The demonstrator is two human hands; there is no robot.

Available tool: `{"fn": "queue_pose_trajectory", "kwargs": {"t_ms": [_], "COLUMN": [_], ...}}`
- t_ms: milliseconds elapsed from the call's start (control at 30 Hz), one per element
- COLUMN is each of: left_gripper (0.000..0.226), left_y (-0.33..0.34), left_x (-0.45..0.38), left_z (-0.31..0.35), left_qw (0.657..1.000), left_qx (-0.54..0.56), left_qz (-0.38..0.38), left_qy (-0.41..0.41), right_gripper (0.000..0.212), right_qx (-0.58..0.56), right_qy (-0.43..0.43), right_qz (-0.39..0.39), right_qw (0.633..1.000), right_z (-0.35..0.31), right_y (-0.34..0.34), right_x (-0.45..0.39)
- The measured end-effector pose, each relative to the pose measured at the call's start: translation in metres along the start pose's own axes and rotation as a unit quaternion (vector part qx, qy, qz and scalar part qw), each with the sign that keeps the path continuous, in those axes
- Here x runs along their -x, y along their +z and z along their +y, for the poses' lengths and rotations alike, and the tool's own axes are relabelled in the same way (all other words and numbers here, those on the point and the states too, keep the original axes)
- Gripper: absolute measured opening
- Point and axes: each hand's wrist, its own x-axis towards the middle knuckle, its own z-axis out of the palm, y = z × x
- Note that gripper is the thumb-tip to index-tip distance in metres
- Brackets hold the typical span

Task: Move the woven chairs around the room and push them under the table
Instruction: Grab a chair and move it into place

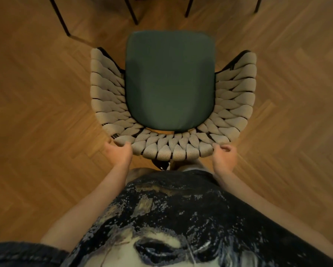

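Beige woven cord forms the curved back and arms of the woven chair (173, 149), which stands on herringbone wood flooring (36, 112) directly in front of the person, seen from above. A dark green seat cushion (169, 81) fills the seat (its far edge points toward the top of the view). The left hand (119, 153) grips the near-left part of the backrest rim, fingers curled over the weave. The right hand (224, 156) is at the near-right part of the rim with fingers curled; it appears to hold the edge, though the contact is partly hidden. Both forearms reach forward from a dark patterned shirt (181, 209). At the far edge, thin black metal legs (131, 10) of other furniture stand apart from the chair; what they belong to cannot be told.
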Motion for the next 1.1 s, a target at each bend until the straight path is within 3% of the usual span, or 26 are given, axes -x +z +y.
{"fn": "queue_pose_trajectory", "kwargs": {"t_ms": [67, 133, 267, 433, 1100], "left_gripper": [0.060, 0.046, 0.041, 0.044, 0.055], "left_y": [0.007, 0.011, 0.015, 0.022, 0.087], "left_x": [-0.005, -0.009, -0.015, -0.021, -0.069], "left_z": [0.002, 0.003, 0.004, 0.019, 0.187], "left_qw": [0.978, 0.971, 0.980, 0.983, 0.975], "left_qx": [0.163, 0.191, 0.159, 0.159, 0.186], "left_qz": [-0.049, -0.065, -0.042, -0.030, -0.037], "left_qy": [-0.118, -0.129, -0.108, -0.092, -0.113], "right_gripper": [0.058, 0.057, 0.044, 0.050, 0.040], "right_qx": [-0.144, -0.190, -0.154, -0.165, -0.114], "right_qy": [0.189, 0.241, 0.222, 0.220, 0.165], "right_qz": [-0.055, -0.102, -0.087, -0.071, -0.108], "right_qw": [0.970, 0.946, 0.959, 0.959, 0.974], "right_z": [0.003, 0.004, -0.008, -0.024, -0.212], "right_y": [0.011, 0.021, 0.030, 0.035, 0.085], "right_x": [-0.016, -0.033, -0.037, -0.037, -0.117]}}
